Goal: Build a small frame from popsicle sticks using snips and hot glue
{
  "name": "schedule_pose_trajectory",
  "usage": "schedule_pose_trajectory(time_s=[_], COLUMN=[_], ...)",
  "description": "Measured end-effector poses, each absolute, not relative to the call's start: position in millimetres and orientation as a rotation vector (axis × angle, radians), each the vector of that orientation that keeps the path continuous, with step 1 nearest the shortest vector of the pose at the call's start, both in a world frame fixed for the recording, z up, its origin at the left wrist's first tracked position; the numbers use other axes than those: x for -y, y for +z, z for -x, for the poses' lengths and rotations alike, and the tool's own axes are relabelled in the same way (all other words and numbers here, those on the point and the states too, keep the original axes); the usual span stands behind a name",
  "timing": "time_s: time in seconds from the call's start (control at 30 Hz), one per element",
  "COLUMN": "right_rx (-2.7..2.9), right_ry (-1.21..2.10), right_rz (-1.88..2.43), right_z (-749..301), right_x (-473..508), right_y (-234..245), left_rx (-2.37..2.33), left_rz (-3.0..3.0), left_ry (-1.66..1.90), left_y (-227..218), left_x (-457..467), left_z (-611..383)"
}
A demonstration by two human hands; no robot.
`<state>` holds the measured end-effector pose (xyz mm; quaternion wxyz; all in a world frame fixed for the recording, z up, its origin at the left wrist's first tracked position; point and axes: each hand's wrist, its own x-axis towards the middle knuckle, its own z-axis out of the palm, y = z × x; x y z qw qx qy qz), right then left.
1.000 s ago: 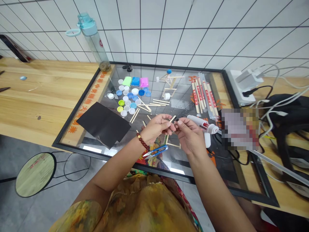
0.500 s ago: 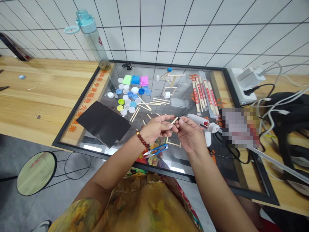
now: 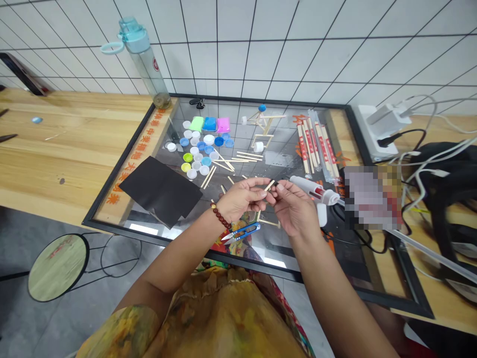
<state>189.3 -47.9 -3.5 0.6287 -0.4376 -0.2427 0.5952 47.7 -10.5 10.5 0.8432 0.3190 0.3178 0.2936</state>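
My left hand point(image 3: 245, 198), with a beaded bracelet on its wrist, pinches a short wooden stick point(image 3: 270, 185). A small black piece point(image 3: 275, 183) sits at the stick's upper end, and the closed fingertips of my right hand point(image 3: 297, 206) grip it there. Whether it is paper or tape I cannot make out. Both hands meet above the glass tabletop. Below them lie blue-handled thread snips point(image 3: 246, 230) and a small frame of sticks point(image 3: 269, 223), partly hidden by my hands. Just beyond my right hand is a white glue gun point(image 3: 313, 189).
Black paper point(image 3: 160, 191) lies at left, near several bottle caps point(image 3: 201, 145) and loose sticks point(image 3: 249, 156). Farther back stand a stick model point(image 3: 265, 130) and a water bottle point(image 3: 145, 62). Wrapped chopsticks point(image 3: 316, 144), a power strip point(image 3: 374, 132) and cables occupy the right.
The view has shifted very slightly. Both hands keep nearly the same pose, still holding the stick and its black piece.
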Motion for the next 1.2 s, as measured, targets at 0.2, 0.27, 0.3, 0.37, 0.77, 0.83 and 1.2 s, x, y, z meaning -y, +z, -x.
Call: schedule_pose_trajectory(time_s=[0.2,0.27,0.3,0.37,0.77,0.83,1.2], right_rx=[0.594,0.607,0.609,0.599,0.554,0.568,0.560], right_ry=[1.344,1.340,1.338,1.334,1.312,1.307,1.253], right_rz=[0.999,1.000,0.999,0.996,0.975,0.976,0.992], right_z=[-189.3,-189.3,-189.2,-188.6,-186.8,-187.0,-183.0], right_x=[48.2,48.3,48.3,48.5,48.7,48.8,48.4], right_y=[-4.4,-4.4,-4.1,-3.1,-2.5,-2.7,-0.1], left_rx=[-0.696,-0.703,-0.708,-0.714,-0.700,-0.702,-0.781], left_rz=[-0.678,-0.679,-0.678,-0.676,-0.684,-0.685,-0.696], left_ry=[0.623,0.624,0.625,0.627,0.655,0.664,0.719], left_y=[14.1,14.9,15.2,15.5,12.9,12.6,19.8], left_x=[11.7,11.9,11.9,11.9,11.6,11.8,14.9], left_z=[-47.5,-47.5,-47.5,-47.6,-47.8,-48.2,-51.0])
